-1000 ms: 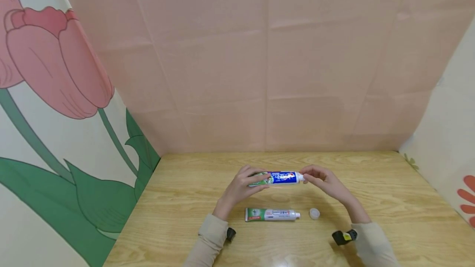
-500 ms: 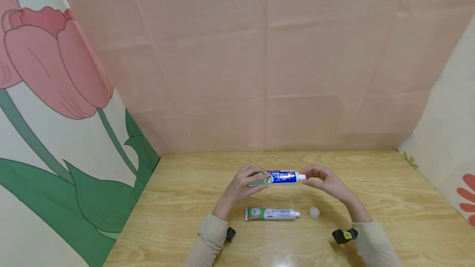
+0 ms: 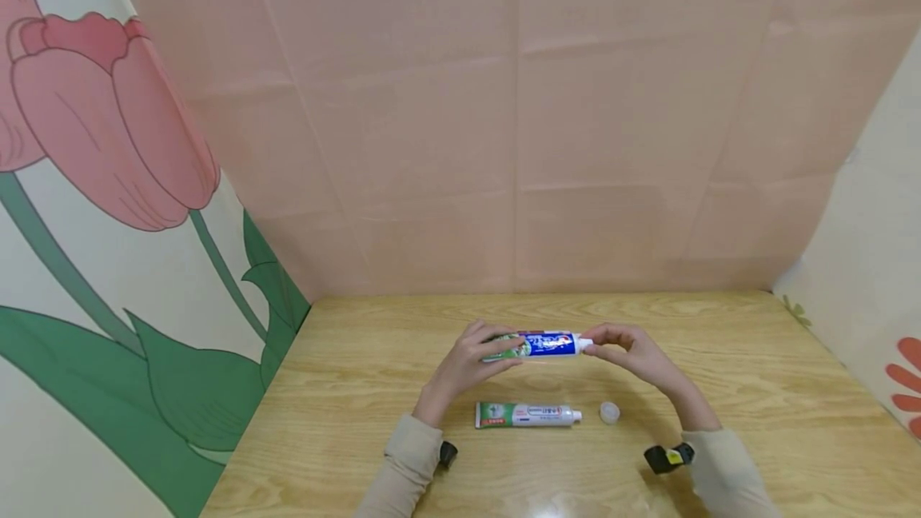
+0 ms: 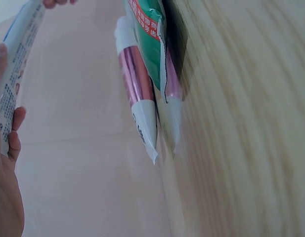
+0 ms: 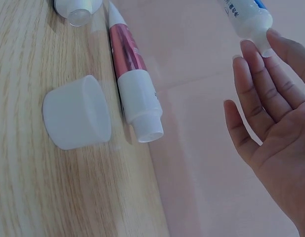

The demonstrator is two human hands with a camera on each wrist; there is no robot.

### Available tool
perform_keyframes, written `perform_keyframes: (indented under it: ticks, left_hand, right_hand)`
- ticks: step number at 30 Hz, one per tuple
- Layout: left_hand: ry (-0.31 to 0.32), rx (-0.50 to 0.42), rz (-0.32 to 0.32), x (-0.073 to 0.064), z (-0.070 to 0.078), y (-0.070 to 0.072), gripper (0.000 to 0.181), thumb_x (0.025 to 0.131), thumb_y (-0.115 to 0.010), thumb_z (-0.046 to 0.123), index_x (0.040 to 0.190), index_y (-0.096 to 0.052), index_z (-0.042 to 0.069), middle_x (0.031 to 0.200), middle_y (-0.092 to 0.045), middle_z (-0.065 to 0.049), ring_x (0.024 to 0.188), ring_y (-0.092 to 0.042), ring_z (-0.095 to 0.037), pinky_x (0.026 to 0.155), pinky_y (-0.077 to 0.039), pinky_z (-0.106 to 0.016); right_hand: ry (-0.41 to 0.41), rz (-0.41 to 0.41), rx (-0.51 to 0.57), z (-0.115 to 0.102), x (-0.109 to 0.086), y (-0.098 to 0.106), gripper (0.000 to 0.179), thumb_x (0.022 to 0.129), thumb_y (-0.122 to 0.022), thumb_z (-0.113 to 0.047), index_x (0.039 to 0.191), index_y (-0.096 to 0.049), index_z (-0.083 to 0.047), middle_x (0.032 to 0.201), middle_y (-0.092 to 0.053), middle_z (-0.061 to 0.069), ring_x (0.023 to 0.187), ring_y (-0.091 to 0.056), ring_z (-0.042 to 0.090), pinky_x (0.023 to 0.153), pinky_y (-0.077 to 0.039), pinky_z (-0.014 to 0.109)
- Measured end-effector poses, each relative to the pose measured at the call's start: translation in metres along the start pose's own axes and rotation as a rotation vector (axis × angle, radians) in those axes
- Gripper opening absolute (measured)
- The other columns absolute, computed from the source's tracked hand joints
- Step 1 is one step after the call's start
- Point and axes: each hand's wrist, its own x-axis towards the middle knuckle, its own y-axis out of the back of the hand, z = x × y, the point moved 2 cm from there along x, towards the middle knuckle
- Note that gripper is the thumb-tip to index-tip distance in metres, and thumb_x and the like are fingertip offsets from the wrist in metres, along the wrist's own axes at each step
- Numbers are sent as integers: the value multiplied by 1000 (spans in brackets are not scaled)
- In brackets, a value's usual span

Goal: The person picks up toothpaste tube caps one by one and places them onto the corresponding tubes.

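My left hand (image 3: 464, 358) grips the green, printed rear part of a blue-and-green toothpaste tube (image 3: 552, 344), held level over the table. At its white narrow end (image 5: 265, 47), the thumb and fingertips of my right hand (image 3: 633, 350) pinch the tip. A green-and-white toothpaste tube (image 3: 528, 416) lies nearer, its small white nozzle pointing right. Just right of that nozzle sits a loose white cap (image 3: 609, 412), standing on the wood in the right wrist view. Both wrist views show a red-and-white tube (image 5: 137, 94) lying farther back, mostly hidden behind the held tube in the head view.
The wood-grained table (image 3: 360, 422) runs back to a pink cloth wall (image 3: 432, 142). A wall with a painted tulip (image 3: 108, 118) stands at the left, a pale wall (image 3: 863, 278) at the right. A black wrist camera (image 3: 667, 459) sits beside the right sleeve.
My right fingers loosened slightly at the tube's white end, then closed on it again with a small shift. The left hand, the held tube and the things on the table stayed put.
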Motion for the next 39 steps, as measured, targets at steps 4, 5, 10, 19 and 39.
perform_keyframes:
  ticks: [4, 5, 10, 19, 39]
  left_hand:
    - [1, -4, -2, 0, 0, 0, 32, 84, -68, 31, 111, -68, 15, 111, -65, -1, 95, -54, -10, 89, -42, -19]
    - [2, -5, -4, 0, 1, 0, 32, 83, -68, 31, 111, -68, 15, 111, -65, -1, 95, -54, -10, 90, -42, -19]
    - [0, -5, -6, 0, 0, 0, 39, 74, -77, 22, 112, -68, 15, 111, -65, -1, 97, -54, -11, 91, -42, -21]
    - [-6, 2, -6, -1, -1, -2, 43, 71, -79, 21, 112, -68, 15, 113, -64, -1, 98, -55, -11, 93, -42, -22]
    - [-12, 13, -13, -1, 1, -1, 34, 81, -70, 30, 111, -68, 15, 112, -65, -1, 97, -54, -10, 91, -42, -19]
  right_hand:
    - [10, -17, 17, 0, 0, 0, 16, 93, -57, -13, 107, -64, -12, 101, -66, 6, 93, -60, 13, 78, -51, 27]
    - [16, -22, 19, 0, 0, 0, 16, 93, -56, -13, 107, -64, -12, 101, -66, 6, 93, -61, 13, 79, -51, 26]
    - [11, -26, -3, -2, 0, 0, 16, 95, -53, -13, 105, -64, -13, 96, -68, 5, 92, -62, 14, 81, -50, 27]
    - [-4, -19, -78, 4, 3, -2, 17, 97, -49, -17, 96, -66, -16, 88, -69, 0, 89, -62, 13, 82, -48, 32]
    - [47, -17, -119, 5, 6, -5, 28, 99, -44, -15, 81, -65, -15, 82, -67, 0, 87, -61, 11, 81, -46, 31]
